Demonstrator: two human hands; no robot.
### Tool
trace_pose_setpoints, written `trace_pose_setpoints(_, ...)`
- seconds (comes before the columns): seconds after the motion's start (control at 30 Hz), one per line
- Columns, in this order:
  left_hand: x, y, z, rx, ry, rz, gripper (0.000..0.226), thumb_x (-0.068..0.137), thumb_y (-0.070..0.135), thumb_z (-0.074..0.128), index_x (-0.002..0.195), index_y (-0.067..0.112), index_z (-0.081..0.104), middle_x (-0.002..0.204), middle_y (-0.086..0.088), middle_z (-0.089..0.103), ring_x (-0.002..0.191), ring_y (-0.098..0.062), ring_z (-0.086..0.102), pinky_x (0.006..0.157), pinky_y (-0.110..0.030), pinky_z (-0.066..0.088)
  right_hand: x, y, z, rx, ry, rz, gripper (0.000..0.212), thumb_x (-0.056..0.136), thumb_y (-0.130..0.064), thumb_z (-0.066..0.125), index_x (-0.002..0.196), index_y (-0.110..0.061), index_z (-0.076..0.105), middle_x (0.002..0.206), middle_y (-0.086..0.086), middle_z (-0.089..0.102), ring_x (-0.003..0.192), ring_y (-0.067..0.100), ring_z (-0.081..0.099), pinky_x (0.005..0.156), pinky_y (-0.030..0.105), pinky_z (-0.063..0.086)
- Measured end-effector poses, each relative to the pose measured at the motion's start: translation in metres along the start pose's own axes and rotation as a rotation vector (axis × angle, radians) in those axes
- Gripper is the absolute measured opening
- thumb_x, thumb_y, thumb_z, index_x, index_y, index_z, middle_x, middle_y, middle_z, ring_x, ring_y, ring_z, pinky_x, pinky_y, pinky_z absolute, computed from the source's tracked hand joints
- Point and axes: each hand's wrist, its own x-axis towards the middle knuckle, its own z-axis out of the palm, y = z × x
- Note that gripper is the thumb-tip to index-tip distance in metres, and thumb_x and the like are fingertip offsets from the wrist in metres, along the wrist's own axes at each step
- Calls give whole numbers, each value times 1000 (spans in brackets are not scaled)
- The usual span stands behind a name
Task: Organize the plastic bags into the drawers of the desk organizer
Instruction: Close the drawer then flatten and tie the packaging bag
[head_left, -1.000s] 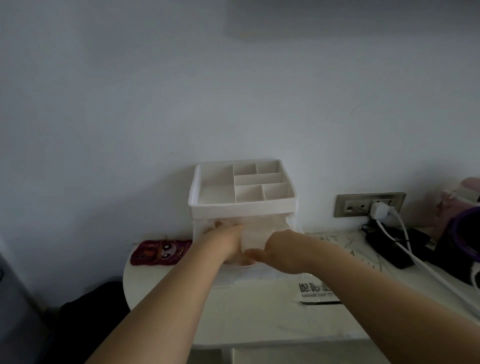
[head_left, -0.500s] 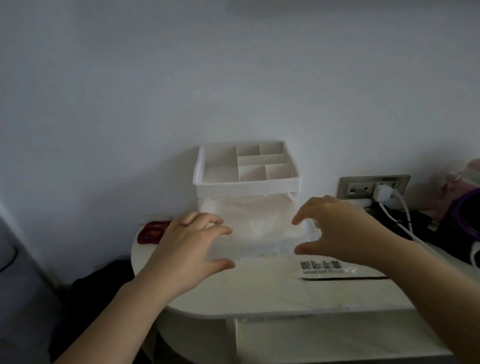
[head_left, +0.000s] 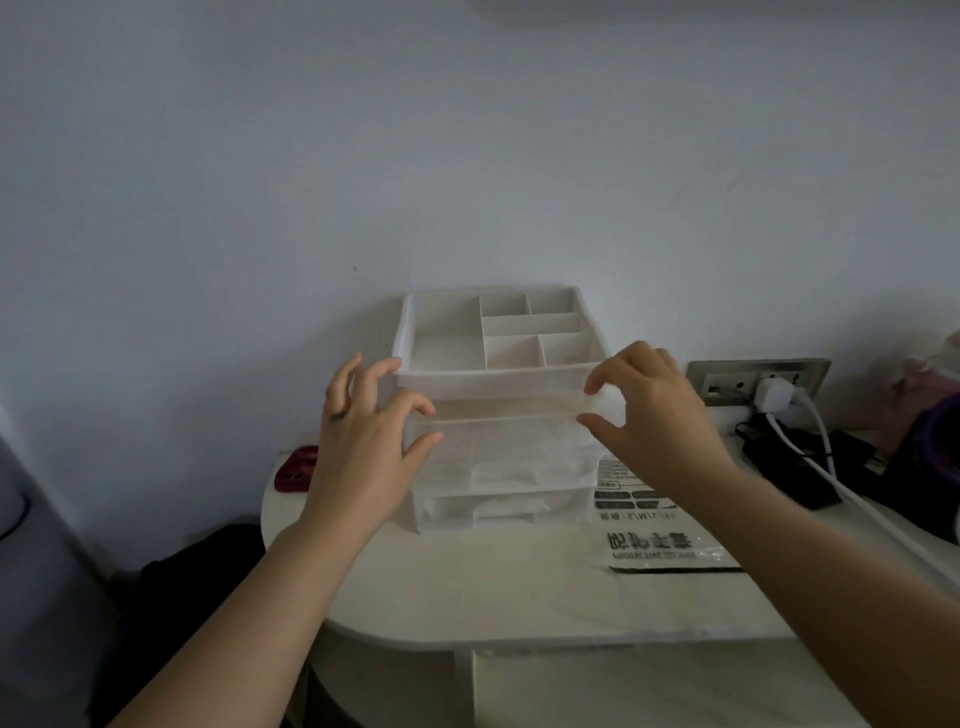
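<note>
The desk organizer (head_left: 493, 375) stood at the back of the table (head_left: 493, 587), against the wall, with its drawer fronts facing the person for two-handed access. The left hand (head_left: 363, 447) and right hand (head_left: 649, 421) were positioned at the left and right front corners of the upper drawer (head_left: 498, 434), which projected slightly from the housing. On each hand the fingers were half-curled and spread. Thumb and forefinger stood apart, bracketing the drawer corner. Whether they actually gripped the drawer front or only rested near it could not be determined. This symmetrical placement was judged suitable for sliding the drawer squarely without jamming. The open top tray was divided into five compartments, and all appeared unoccupied. Through the translucent walls, crumpled white plastic bags were visible in the upper drawer, and similar pale material showed in the bottom drawer (head_left: 498, 506), which was closed. One printed bag (head_left: 660, 545) lay flat on the table just right of the organizer, not yet stowed. A wall socket (head_left: 727, 379) with a white plug (head_left: 774, 396) was located further right.
</note>
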Motion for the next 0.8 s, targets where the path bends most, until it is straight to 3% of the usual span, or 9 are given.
trace_pose_setpoints(0.13, 9, -1, 13, 42, 50, -66, 53, 72, 32, 79, 118, 14, 57, 138, -17, 36, 131, -39, 24, 99, -54, 40, 7, 7, 16, 41, 66, 76, 62, 76, -33, 76, 131, -18, 48, 133, 7, 42, 117, 23, 38, 94, 34, 38)
trace_pose_setpoints(0.37, 18, -3, 31, 30, 94, -91, 46, 75, 23, 78, 117, 16, 59, 138, -19, 35, 129, -40, 25, 95, -53, 42, 12, 11, 38, 122, 109, 111, 43, 78, -31, 75, 115, -15, 60, 134, 8, 45, 110, 25, 48, 91, 39, 45)
trace_pose_setpoints(0.67, 17, -3, 42, -19, 143, -128, 45, 77, 19, 76, 118, 16, 58, 136, -18, 34, 126, -38, 26, 95, -49, 43, 12, 9, 51, 183, 177, 128, 42, 79, -27, 74, 115, -11, 60, 137, 10, 42, 108, 27, 53, 92, 41, 48)
trace_pose_setpoints(0.8, 21, 5, 41, -24, 140, -164, 45, 80, 18, 73, 122, 15, 56, 139, -18, 32, 128, -38, 24, 98, -50, 42, 13, 7, 49, 187, 148, 155, 43, 83, -28, 70, 121, -14, 57, 142, 7, 39, 119, 26, 47, 99, 43, 44)
